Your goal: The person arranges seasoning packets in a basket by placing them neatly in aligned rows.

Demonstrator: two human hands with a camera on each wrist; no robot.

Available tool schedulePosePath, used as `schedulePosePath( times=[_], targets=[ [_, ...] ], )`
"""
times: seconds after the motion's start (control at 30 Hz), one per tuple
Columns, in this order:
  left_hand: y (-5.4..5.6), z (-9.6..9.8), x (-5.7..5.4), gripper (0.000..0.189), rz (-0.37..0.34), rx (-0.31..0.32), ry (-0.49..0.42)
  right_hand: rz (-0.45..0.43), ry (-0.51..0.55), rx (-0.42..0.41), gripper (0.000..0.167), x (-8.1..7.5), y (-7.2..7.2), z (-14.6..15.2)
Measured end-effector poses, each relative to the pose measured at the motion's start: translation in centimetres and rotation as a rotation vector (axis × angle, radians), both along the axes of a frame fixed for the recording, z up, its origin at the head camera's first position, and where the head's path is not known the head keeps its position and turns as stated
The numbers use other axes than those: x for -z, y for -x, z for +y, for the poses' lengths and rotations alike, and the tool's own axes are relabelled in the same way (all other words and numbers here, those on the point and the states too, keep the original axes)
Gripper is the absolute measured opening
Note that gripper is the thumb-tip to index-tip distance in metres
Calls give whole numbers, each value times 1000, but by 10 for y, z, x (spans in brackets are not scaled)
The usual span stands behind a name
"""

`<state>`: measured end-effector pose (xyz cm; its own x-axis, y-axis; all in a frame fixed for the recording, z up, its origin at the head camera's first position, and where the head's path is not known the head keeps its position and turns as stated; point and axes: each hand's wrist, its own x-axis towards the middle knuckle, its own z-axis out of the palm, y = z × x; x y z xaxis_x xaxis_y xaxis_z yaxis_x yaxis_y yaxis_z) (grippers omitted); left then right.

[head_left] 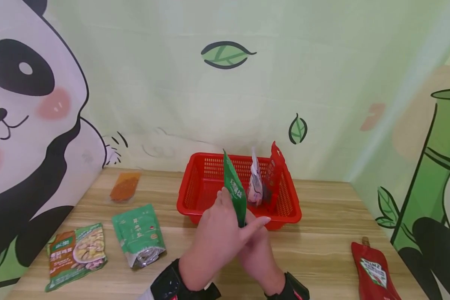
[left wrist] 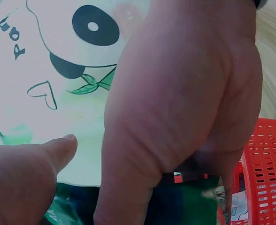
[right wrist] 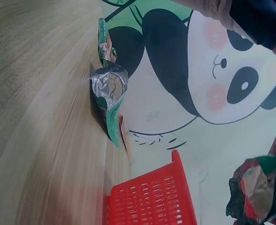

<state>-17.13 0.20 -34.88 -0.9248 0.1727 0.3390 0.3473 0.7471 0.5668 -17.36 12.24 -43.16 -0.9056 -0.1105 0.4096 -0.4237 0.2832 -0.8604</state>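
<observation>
Both hands hold a green food packet [head_left: 235, 187] on edge above the front rim of the red plastic basket [head_left: 190, 185]. My left hand [head_left: 219, 229] lies along the packet's left side, its thumb reaching across the near edge. On the other side my right hand [head_left: 258, 252] grips the packet low down, partly hidden behind the left hand. The right wrist view shows the packet's silvery and red lower part [right wrist: 257, 187]. Inside the basket, on its right side, stand a white and pink packet [head_left: 255, 183] and a red packet [head_left: 274, 175].
Left of the basket lie an orange sachet [head_left: 125, 186], a green stand-up pouch [head_left: 139, 233] and a green and brown food bag [head_left: 76, 255]. A red Heinz ketchup pouch [head_left: 373, 268] is at the right. Behind the wooden table [head_left: 322, 241] hangs a panda-printed cloth [head_left: 153, 83].
</observation>
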Motion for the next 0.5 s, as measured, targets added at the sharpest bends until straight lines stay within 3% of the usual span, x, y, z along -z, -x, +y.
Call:
schedulePosePath(
  times=[0.1, 0.3, 0.5],
  targets=[
    [2, -4, -2, 88, 20, 27, -64, 19, -22, 1, 31, -1, -1, 0],
    [7, -11, -2, 62, 6, 65, -167, 85, -94, -46, 86, -4, -2, -1],
    [12, -20, 1, 26, 87, 62, -174, 156, -152, -88, 86, -3, -1, 1]
  ],
)
